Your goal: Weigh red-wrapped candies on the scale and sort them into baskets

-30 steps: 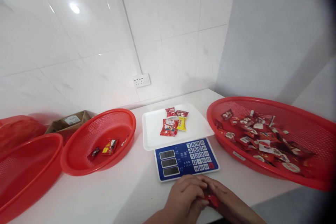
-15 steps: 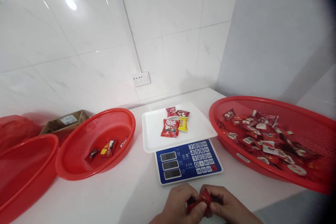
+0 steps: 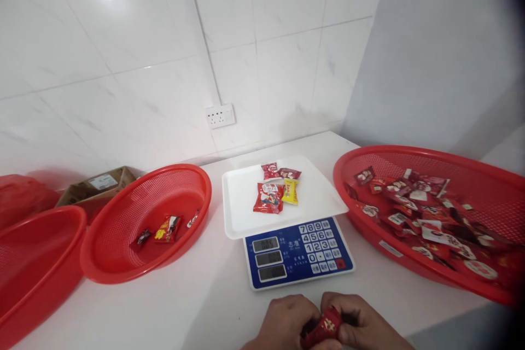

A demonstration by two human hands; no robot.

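Note:
At the bottom of the view, my left hand [image 3: 287,320] and my right hand [image 3: 363,317] are closed on a small red wrapped candy [image 3: 326,327] with gold marks. Each hand pinches one side of it, just in front of the table scale [image 3: 299,254]. The scale has a blue keypad and three small displays. On its white tray [image 3: 241,202] lie a large red packet [image 3: 268,198], a yellow packet [image 3: 290,191] and two smaller dark red packets [image 3: 270,170].
To the right stands a large red basket [image 3: 404,151] with many wrapped sweets [image 3: 422,208]. A smaller red basket [image 3: 118,270] on the left holds a few packets [image 3: 168,228]. Another red basket [image 3: 45,306], a cardboard box [image 3: 98,183] and a red bag [image 3: 24,197] are farther left.
The view has shifted slightly. The candy has turned between my fingers, so more of its red wrapper and gold marks show. The packets on the tray lie as before.

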